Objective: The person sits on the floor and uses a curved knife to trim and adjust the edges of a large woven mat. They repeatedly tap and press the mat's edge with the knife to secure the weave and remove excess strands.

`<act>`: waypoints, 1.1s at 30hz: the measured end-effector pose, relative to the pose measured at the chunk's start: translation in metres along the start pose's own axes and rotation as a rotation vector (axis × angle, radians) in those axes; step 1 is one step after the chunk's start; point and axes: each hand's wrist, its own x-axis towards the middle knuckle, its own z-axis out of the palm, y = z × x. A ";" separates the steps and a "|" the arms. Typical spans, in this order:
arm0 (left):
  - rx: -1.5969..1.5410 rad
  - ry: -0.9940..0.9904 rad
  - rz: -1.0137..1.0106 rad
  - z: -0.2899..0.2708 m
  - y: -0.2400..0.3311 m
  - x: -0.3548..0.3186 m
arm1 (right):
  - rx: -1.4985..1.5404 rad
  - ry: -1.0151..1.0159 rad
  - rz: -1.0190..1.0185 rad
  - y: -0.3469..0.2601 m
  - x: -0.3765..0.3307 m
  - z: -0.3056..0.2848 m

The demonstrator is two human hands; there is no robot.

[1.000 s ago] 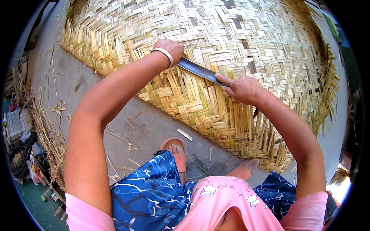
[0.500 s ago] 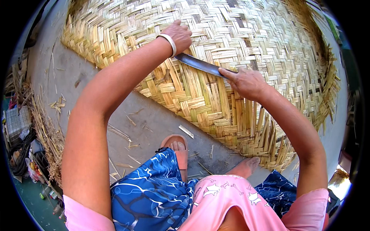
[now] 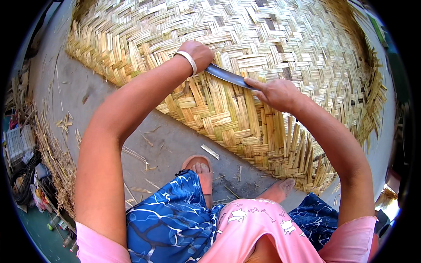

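A large mat of woven pale and yellowish strips (image 3: 245, 35) lies in front of me, its unfinished-looking near edge running diagonally. My right hand (image 3: 280, 94) is closed on a long, slightly curved dark metal blade (image 3: 229, 76), thumb side toward it; its handle is hidden in the hand. The blade lies over the weave, its far end reaching my left hand (image 3: 199, 55). That hand, below a white bangle (image 3: 187, 60), is curled into a fist on the mat; its fingers point away, so what they hold is hidden.
Loose strip scraps (image 3: 210, 151) lie on the grey floor near my sandalled foot (image 3: 201, 173). At the left are dry stalks (image 3: 57, 166) and a heap of mixed odds and ends (image 3: 26, 175). Upright strip ends (image 3: 302, 147) stick out at the mat's near corner.
My left hand has drawn back toward me and its fingers have curled in tighter. The blade and my right hand have shifted slightly.
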 end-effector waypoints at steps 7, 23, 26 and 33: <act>-0.757 -0.177 0.538 0.001 0.136 -0.067 | 0.050 0.006 0.012 -0.002 0.006 0.008; 0.256 0.120 0.108 -0.012 -0.030 -0.025 | -0.294 -0.026 -0.076 -0.017 -0.045 -0.042; 0.237 0.094 0.171 -0.026 -0.026 -0.009 | -0.261 0.065 -0.036 -0.005 -0.042 -0.033; 0.368 0.084 0.264 -0.028 -0.031 -0.006 | -0.202 0.063 -0.019 0.001 -0.022 -0.027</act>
